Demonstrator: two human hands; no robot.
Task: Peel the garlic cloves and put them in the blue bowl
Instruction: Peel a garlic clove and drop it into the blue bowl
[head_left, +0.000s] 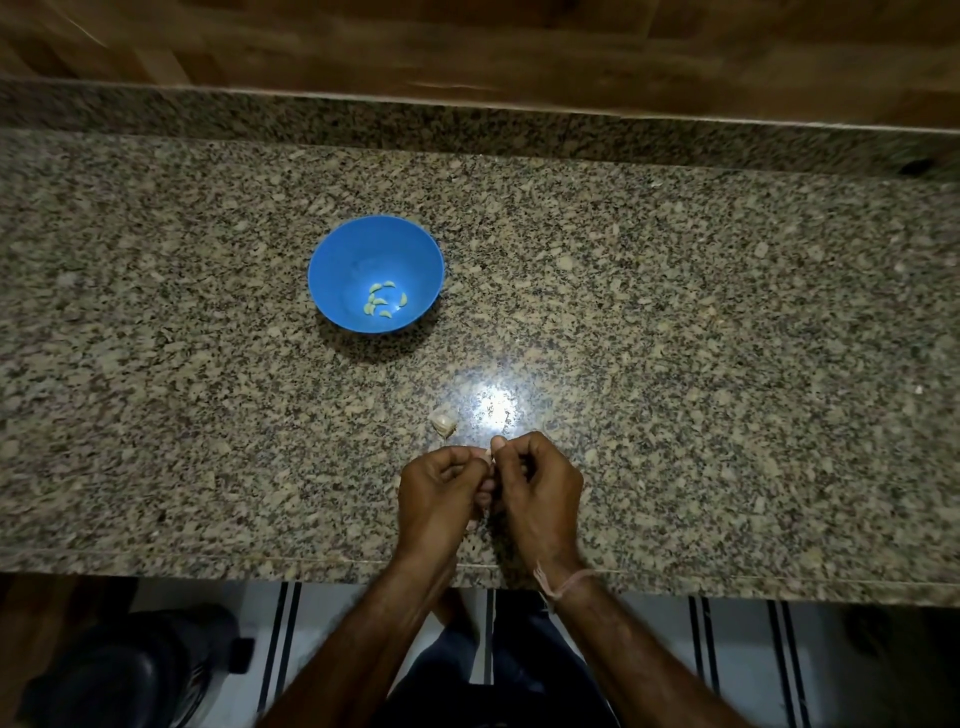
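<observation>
A blue bowl (332, 260) stands on the granite counter, left of centre, with several peeled garlic cloves (383, 300) at its bottom. A piece of unpeeled garlic (443, 422) lies on the counter just beyond my hands. My left hand (439, 491) and my right hand (537, 486) meet near the counter's front edge, fingers curled, pinching a small garlic clove (488, 453) between them. Most of that clove is hidden by my fingertips.
The granite counter (675, 338) runs the full width, with a raised granite backsplash (467, 124) and wood panelling behind. A bright light reflection lies just beyond my hands. Below the front edge are a dark round object (135, 670) and striped flooring.
</observation>
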